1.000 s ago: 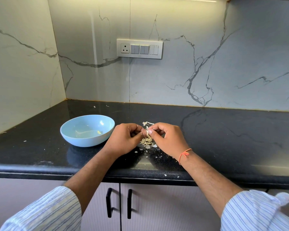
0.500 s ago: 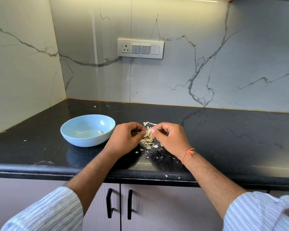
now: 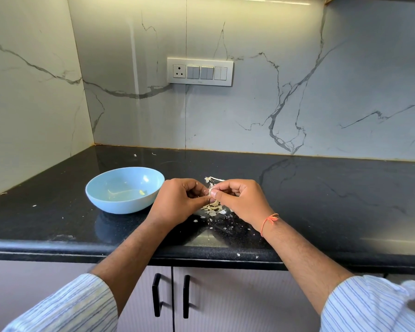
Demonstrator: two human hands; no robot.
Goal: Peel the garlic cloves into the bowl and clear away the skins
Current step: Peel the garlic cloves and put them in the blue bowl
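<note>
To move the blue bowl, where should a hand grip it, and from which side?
Pinch the blue bowl at its left rim, coming from the left: it sits upright with a thin open lip, and the left hand crowds its right side, probably blocking that approach.

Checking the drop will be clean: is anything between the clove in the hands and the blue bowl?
Nothing visible stands on the countertop between them. The garlic clove is pinched between both hands, and only the left hand itself lies between it and the blue bowl. The skins lie below the hands.

Head view, looking down, close
</note>
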